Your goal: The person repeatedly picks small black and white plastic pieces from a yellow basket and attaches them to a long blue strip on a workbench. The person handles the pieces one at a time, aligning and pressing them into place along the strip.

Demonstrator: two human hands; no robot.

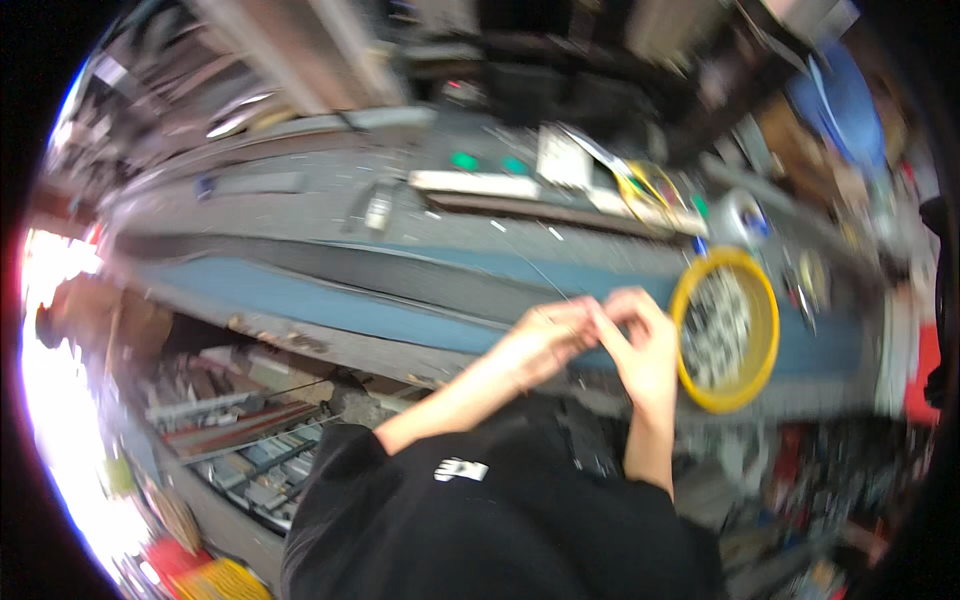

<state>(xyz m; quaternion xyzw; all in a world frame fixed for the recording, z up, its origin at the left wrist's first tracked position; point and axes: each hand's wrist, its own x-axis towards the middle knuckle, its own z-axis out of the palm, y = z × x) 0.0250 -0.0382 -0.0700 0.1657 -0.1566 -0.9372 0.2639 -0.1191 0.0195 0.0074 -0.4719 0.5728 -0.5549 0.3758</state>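
Observation:
My left hand [552,338] and my right hand [642,345] meet at the fingertips over the near edge of the workbench, both closed in a pinch. From the left fingers a thin dark wire-like strand [543,274] slants up and away to the left. Whatever the right fingers pinch is too small and blurred to make out. Just right of that hand stands a yellow basin [727,397] holding many small grey and white pieces [715,330].
Scissors with yellow handles [640,185] lie on a pale strip [475,182] at the back. A white roll [738,218] stands behind the basin. Blue and grey sheeting [330,300] covers the bench [330,215]. Metal bars [275,465] fill a rack below left.

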